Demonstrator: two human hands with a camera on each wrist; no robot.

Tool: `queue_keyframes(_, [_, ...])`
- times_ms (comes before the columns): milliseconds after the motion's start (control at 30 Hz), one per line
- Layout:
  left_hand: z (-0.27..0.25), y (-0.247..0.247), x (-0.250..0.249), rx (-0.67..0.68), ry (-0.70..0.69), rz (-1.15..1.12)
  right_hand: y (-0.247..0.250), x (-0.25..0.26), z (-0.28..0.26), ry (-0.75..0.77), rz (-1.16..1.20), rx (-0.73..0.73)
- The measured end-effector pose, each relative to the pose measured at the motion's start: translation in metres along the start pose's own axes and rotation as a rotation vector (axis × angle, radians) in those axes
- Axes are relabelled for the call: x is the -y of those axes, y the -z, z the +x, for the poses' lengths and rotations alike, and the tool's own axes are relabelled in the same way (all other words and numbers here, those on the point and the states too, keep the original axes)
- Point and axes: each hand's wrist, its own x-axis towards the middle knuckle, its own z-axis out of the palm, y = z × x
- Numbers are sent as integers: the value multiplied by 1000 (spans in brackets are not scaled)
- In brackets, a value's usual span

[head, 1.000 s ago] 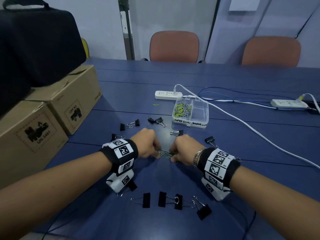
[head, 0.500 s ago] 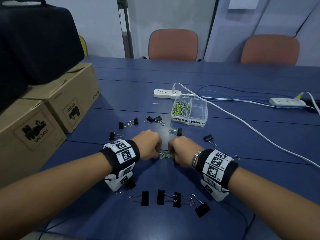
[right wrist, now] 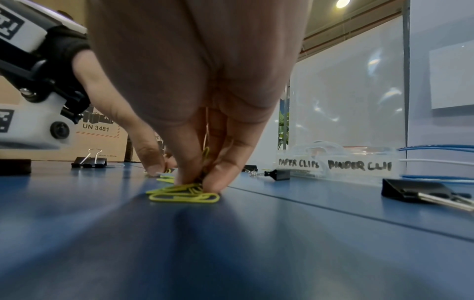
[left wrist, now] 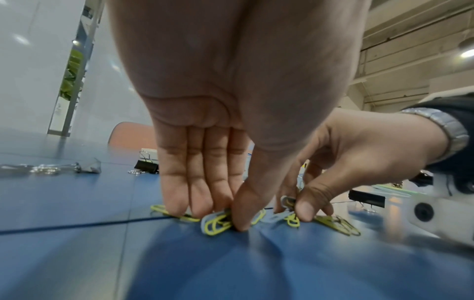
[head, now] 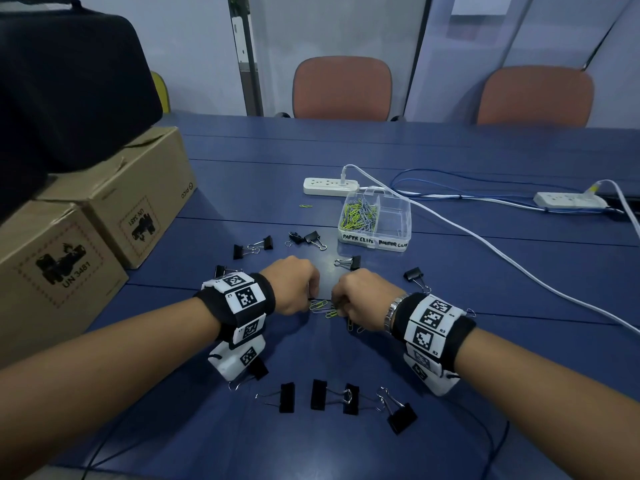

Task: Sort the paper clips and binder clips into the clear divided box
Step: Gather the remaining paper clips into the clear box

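Observation:
A small heap of yellow and grey paper clips (head: 323,308) lies on the blue table between my two hands. My left hand (left wrist: 223,217) pinches a few of them (left wrist: 218,222) against the table with thumb and fingers. My right hand (right wrist: 198,182) pinches yellow clips (right wrist: 184,194) with its fingertips down on the table. The clear divided box (head: 374,241) stands beyond the hands; its left compartment holds paper clips (head: 358,216). Several black binder clips lie around, some near me (head: 318,394), some behind the hands (head: 349,262).
Two cardboard boxes (head: 104,220) with a black case (head: 62,91) on top stand at the left. Two power strips (head: 330,186) (head: 568,199) and a white cable (head: 485,247) lie behind and right of the box. One stray yellow clip (head: 305,205) lies left of it.
Both hands have drawn slightly closer together over the heap of paper clips, fingertips staying on the table. Nothing has been lifted.

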Motion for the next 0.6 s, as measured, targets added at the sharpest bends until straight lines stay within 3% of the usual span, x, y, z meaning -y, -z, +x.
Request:
queue_keyframes(467, [1,0,-3,-41,-79,138,-4,-1,5,-17,-55,92])
queue_keyframes(600, [5,2,0,-28,-46,57,-3,-4,8,-83,30,77])
